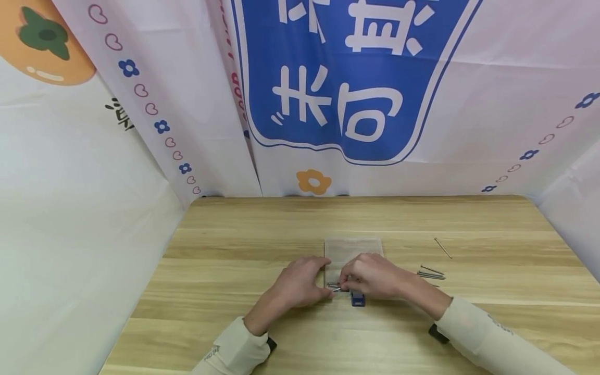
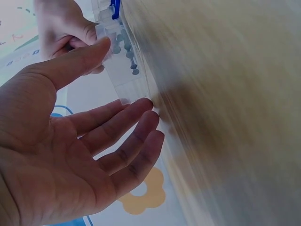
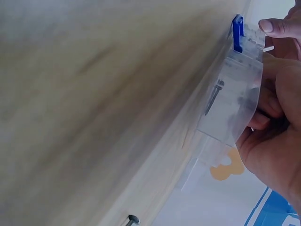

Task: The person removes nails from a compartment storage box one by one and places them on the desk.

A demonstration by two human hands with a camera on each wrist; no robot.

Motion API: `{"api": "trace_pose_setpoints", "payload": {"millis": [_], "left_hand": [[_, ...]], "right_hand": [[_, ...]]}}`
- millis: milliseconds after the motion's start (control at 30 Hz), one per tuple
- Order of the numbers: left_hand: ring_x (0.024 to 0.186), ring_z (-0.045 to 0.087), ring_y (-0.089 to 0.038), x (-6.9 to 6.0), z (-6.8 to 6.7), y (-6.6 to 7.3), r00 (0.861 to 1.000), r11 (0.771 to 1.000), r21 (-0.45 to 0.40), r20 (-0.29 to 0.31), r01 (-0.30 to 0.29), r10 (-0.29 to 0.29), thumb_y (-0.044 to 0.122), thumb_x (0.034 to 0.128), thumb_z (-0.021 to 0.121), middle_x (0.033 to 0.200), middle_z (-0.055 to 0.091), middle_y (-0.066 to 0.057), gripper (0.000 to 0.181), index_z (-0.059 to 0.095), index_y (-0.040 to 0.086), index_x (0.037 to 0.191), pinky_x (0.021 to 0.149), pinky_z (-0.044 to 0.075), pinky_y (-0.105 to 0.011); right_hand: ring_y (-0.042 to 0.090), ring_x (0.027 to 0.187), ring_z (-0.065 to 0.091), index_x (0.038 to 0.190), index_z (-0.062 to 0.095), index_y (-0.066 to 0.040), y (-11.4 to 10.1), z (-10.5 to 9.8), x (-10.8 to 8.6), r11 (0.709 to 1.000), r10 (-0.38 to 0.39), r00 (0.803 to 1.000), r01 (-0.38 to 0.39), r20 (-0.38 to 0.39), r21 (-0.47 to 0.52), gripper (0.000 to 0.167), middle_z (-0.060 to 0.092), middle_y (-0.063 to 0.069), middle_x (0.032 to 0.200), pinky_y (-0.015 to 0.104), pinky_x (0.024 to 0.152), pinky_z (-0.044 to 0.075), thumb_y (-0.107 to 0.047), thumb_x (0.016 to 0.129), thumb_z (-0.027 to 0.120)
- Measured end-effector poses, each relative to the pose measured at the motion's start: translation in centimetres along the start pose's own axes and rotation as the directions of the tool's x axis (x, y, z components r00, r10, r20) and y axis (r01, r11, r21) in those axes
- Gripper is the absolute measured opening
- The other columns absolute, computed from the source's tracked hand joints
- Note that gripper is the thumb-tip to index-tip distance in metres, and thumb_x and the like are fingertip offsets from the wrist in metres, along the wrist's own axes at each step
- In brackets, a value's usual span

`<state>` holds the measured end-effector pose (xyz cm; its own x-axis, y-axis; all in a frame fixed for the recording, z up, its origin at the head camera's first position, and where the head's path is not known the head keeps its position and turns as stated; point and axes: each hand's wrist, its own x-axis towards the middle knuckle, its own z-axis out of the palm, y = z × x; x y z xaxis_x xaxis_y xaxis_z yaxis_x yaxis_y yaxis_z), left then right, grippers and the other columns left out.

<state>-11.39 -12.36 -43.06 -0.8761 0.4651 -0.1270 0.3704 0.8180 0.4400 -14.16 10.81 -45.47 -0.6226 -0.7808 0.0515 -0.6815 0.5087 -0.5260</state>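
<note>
A clear plastic box [image 1: 353,250] with a blue latch [image 1: 358,299] lies on the table, its lid folded back. Several nails [image 1: 334,285] rest in its front left part; through the wall their heads [image 2: 135,71] show in the left wrist view. My left hand [image 1: 302,284] holds the box's left end, thumb at the front edge and fingers at the far side. Over the front part, my right hand [image 1: 372,275] has curled fingers pinching what looks like a nail [image 3: 268,48], mostly hidden by them. Another nail [image 3: 214,97] shows through the right side of the box.
Right of the box, several loose nails [image 1: 431,275] lie on the wooden table [image 1: 234,229], partly behind my right forearm. One more nail [image 1: 442,248] lies farther back. A printed cloth [image 1: 206,156] hangs behind the table.
</note>
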Motion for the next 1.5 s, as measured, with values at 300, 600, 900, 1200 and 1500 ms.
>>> {"api": "trace_pose_setpoints", "payload": {"millis": [300,600,900,1200,1500], "left_hand": [[0.125,0.070,-0.031,-0.1,0.0,0.2,1.000,1.000,-0.003,-0.003,0.005,-0.005,0.035,0.0851,0.092,0.137,0.073,-0.012,0.070,0.066,0.004,0.143,0.104,0.059,-0.045],[0.128,0.069,-0.031,-0.2,0.2,0.2,1.000,1.000,0.002,-0.003,0.010,-0.010,0.034,0.0846,0.092,0.140,0.072,-0.013,0.070,0.067,0.004,0.142,0.106,0.058,-0.046],[0.123,0.072,-0.029,-0.1,0.2,0.1,1.000,1.000,0.015,-0.014,0.003,-0.002,0.036,0.0841,0.093,0.136,0.074,-0.011,0.070,0.068,0.004,0.141,0.102,0.060,-0.045],[0.123,0.071,-0.029,-0.1,0.3,0.1,1.000,1.000,0.018,-0.017,0.008,-0.007,0.036,0.0835,0.093,0.138,0.073,-0.012,0.071,0.068,0.004,0.141,0.102,0.060,-0.046],[0.131,0.068,-0.032,-0.1,0.1,0.2,1.000,1.000,0.013,-0.010,0.018,-0.018,0.036,0.0842,0.093,0.144,0.070,-0.013,0.072,0.066,0.005,0.143,0.109,0.057,-0.047]], "right_hand": [[-0.007,0.070,0.060,0.095,0.080,-0.022,0.1,-0.4,-0.4,0.994,0.052,0.999,-0.052,-0.001,0.096,0.010,0.078,-0.014,0.093,0.018,0.069,0.056,-0.022,0.103,0.074],[-0.006,0.059,0.050,0.100,0.081,-0.021,0.1,-0.7,-0.6,0.988,0.056,0.998,-0.053,-0.022,0.145,0.012,0.080,-0.012,0.095,0.018,0.061,0.052,-0.021,0.104,0.071],[-0.009,0.045,0.029,0.099,0.082,-0.022,0.3,-1.1,-1.4,0.978,0.107,0.993,-0.096,-0.048,0.186,0.011,0.064,-0.012,0.061,0.013,0.046,0.030,-0.024,0.104,0.072],[-0.008,0.046,0.026,0.100,0.082,-0.020,0.5,-2.0,-2.5,0.974,0.144,0.986,-0.127,-0.079,0.187,0.008,0.042,-0.020,0.056,0.014,0.046,0.025,-0.022,0.102,0.075],[-0.005,0.051,0.032,0.102,0.082,-0.018,1.3,-3.1,-4.3,0.973,0.168,0.981,-0.149,-0.099,0.175,0.010,0.057,-0.015,0.064,0.016,0.050,0.030,-0.023,0.103,0.074]]}}
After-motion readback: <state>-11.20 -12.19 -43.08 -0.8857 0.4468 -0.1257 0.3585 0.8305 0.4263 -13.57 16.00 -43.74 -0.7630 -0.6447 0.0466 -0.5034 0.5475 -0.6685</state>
